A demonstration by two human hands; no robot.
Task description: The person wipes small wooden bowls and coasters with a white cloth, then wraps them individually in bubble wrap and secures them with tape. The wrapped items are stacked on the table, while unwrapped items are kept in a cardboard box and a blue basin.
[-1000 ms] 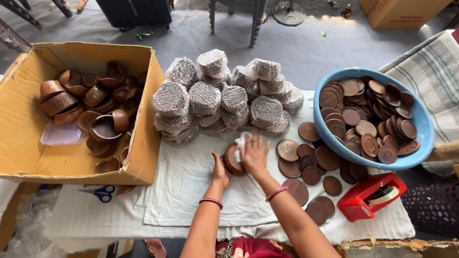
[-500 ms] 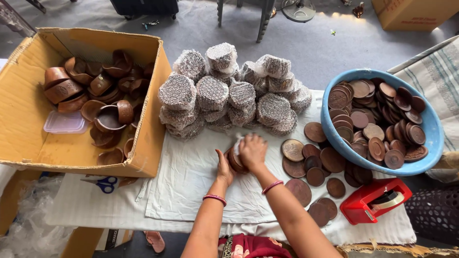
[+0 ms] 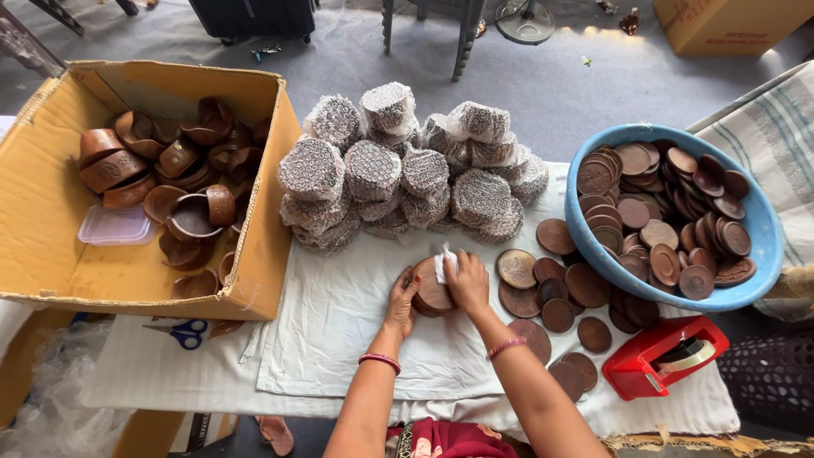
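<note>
Both hands on a stack of brown clay lids at counter centre.

Cardboard box sits left, blue basin right, wrapped bundles behind. The lid stack lies flat between the hands: left hand cups its left edge, right hand presses white wrap on top.

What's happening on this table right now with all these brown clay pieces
A person works at a white cloth with both hands. The left hand steadies a short stack of brown clay discs, while the right hand presses a bit of white wrapping on top. Behind them sits a pile of wrapped bundles. Loose discs lie to the right beside a blue bowl full of them; a cardboard box holds clay cups.
</note>
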